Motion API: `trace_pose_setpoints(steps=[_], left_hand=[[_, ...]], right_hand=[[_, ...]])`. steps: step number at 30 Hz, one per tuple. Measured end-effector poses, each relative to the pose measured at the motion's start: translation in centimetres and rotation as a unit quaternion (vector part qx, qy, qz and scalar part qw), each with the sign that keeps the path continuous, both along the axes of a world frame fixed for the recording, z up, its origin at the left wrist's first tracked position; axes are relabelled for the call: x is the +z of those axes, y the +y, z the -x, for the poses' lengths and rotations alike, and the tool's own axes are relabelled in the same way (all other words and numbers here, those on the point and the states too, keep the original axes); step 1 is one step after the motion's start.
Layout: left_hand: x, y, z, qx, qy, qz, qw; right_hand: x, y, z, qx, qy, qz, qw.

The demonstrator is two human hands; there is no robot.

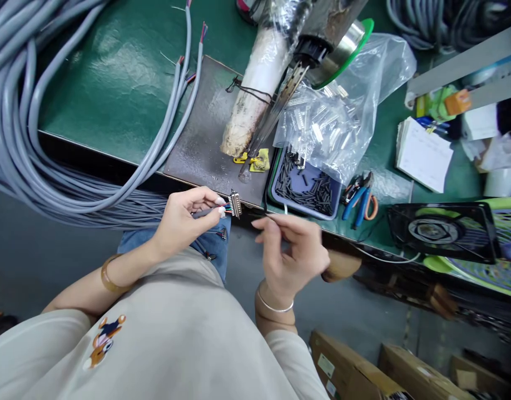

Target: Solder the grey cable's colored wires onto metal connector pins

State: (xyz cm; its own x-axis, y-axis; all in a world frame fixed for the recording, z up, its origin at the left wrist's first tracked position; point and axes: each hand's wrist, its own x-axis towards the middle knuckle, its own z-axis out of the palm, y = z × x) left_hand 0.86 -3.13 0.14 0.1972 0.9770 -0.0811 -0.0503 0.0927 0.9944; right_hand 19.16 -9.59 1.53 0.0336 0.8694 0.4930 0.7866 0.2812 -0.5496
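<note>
My left hand (188, 216) is pinched around the end of a grey cable, just behind a multi-pin D-sub connector (236, 204). Thin coloured wires run from the cable into the back of that connector. To its right, apart from it, my right hand (292, 247) has thumb and index finger pressed together; it is slightly blurred, and whatever lies between the fingertips is too small to name. Just beyond that hand is a blue-purple tray (336, 203) of short black tubes (311, 191). A soldering iron (276, 111) points down over a dark mat (205, 122), its tip near a yellow sponge (261, 160).
Coiled grey cables (17, 122) hang over the left bench edge. A wrapped white tube (255, 83) stands beside the iron. A clear bag (355, 111) of connectors overlaps the tray. Rightward are pliers (359, 203), a black fan (442, 230) and notepaper (424, 155). Cardboard boxes (351, 366) sit below.
</note>
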Motion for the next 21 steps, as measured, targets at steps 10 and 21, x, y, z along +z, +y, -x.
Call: trace_pose_setpoints(steps=[10,21], left_hand=[[-0.6,-0.8,0.2,-0.008,0.104,-0.106,0.989],[-0.9,-1.1,0.1,-0.019,0.112,-0.144,0.983]], right_hand=[[-0.1,2.4,2.5,0.045,-0.091,-0.007,0.995],[-0.4,2.2,1.9,0.049,-0.081,0.022,0.995]])
